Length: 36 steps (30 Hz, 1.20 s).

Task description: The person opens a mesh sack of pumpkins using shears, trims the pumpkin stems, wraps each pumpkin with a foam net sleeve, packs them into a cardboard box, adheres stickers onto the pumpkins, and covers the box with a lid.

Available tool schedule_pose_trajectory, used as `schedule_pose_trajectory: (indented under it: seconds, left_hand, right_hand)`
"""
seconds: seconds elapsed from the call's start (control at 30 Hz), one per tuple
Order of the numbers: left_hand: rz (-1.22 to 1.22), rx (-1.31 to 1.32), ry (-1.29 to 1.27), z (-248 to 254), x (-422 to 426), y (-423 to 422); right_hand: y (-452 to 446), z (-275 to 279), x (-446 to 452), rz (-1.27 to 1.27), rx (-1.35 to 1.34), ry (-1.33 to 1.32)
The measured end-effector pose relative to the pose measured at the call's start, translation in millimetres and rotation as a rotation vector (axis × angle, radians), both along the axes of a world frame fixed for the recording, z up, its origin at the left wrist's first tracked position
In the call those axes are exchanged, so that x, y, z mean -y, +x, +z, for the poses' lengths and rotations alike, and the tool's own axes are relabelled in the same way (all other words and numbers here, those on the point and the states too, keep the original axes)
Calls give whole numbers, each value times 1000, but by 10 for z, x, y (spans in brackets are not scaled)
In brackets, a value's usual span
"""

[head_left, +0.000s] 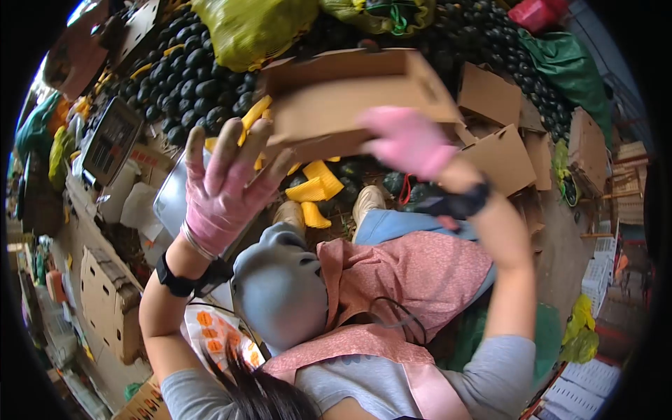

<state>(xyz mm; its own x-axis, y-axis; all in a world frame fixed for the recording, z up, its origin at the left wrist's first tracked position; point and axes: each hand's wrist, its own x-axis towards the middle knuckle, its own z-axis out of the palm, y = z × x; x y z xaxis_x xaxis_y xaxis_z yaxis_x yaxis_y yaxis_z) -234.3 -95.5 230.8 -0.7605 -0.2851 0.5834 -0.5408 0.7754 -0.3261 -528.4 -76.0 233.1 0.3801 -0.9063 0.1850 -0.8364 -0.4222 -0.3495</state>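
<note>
My left hand (227, 185), in a pink glove with dirty fingertips, is raised with its fingers spread, holding nothing, left of an open cardboard box (336, 108). The box looks bare inside and is slightly blurred. My right hand (409, 143), also in a pink glove, is at the box's near right edge; motion smears its fingers, so whether it grips the edge is unclear. Yellow foam sleeves (315, 183) lie on the ground below the box, close to my shoes. Behind the box and to its left is a big pile of dark green round produce (199, 87).
A digital scale (112, 140) stands at the left. More cardboard boxes (500, 157) are stacked at the right. Yellow-green net bags (255, 28) lie at the top, a green sack (567, 66) at the upper right. Flat cartons (105, 301) are at the lower left.
</note>
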Motion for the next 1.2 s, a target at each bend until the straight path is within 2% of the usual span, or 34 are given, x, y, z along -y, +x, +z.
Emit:
schedule_pose_trajectory:
  seconds: [0.07,0.1,0.13,0.17,0.2,0.27,0.3,0.33,0.37,0.4,0.43,0.5,0.53,0.57,0.6,0.63,0.67,0.7,0.73,0.77,0.8,0.83,0.93,1.0,1.03,1.1,1.13,1.2]
  left_hand:
    - [135,172,273,125,87,-135]
    - [211,276,467,-11,243,-26]
    - [309,375,775,-15,335,77]
    - [187,298,1087,-265,503,317]
    - [192,155,1041,-453,520,506]
    - [326,66,1052,-613,530,889]
    - [432,37,1209,-665,547,1095]
    - [489,-105,1317,-799,510,1323]
    - [547,-175,1401,-755,447,1393]
    - [514,-176,1401,-802,462,1582]
    - [587,-102,1352,-744,471,1652]
    - [794,218,1264,-529,571,1739]
    - [795,394,1197,-410,660,1785]
    - [771,506,1153,-193,720,1763]
    - [827,452,1130,140,684,1588]
    - [816,496,1176,324,819,1672]
    - [782,476,1184,743,857,1457]
    - [690,341,1155,984,883,1449]
    - [829,284,1295,1512,817,1069]
    - [631,249,915,1541,834,1327]
    - [519,-33,994,1575,953,1576]
    - [439,-150,960,1768,920,1560]
    - [195,-279,697,2327,721,782]
    - [51,-301,570,2605,577,90]
    - [6,-302,534,2701,508,-221]
    - [3,-266,534,2737,467,-639]
    - [39,-231,582,2662,496,-716]
    - [84,-133,746,2296,685,-503]
  right_hand:
    - [683,-231,260,82,1,55]
    - [963,-401,317,167,83,-91]
    - [1160,-552,349,192,97,-209]
    - [1216,-546,359,258,82,-325]
    - [1118,-374,342,321,137,-380]
    - [634,61,487,424,105,-331]
    - [240,240,581,384,249,-301]
    - [-223,642,615,331,147,-158]
    - [-573,1167,510,60,67,138]
    - [-1100,1404,466,-14,-142,44]
    - [-1595,1754,282,-168,-323,116]
    - [-2533,2382,-420,-603,-635,279]
    - [-3028,2651,-959,-750,-734,272]
    - [-3134,2982,-1401,-1015,-841,447]
    - [-3597,3272,-2061,-1171,-786,395]
    - [-3725,3589,-2487,-1340,-601,504]
    - [-4852,3943,-3663,-1183,-521,175]
    - [-4243,4241,-3866,-1353,-729,221]
    - [-3665,4451,-3874,-1418,-943,136]
    - [-3197,4626,-3815,-1430,-1117,27]
    - [-2791,4768,-3715,-1423,-1258,-78]
    - [-2469,4878,-3602,-1407,-1372,-175]
    - [-2004,4958,-3107,-1289,-1646,-423]
    - [-1994,4796,-2720,-1083,-1811,-629]
    - [-1907,4596,-2462,-1084,-1783,-668]
    - [-2108,3905,-2093,-916,-729,-674]
    - [-1923,3571,-1901,-802,-720,-596]
    - [-1443,2846,-1667,-395,-877,-318]
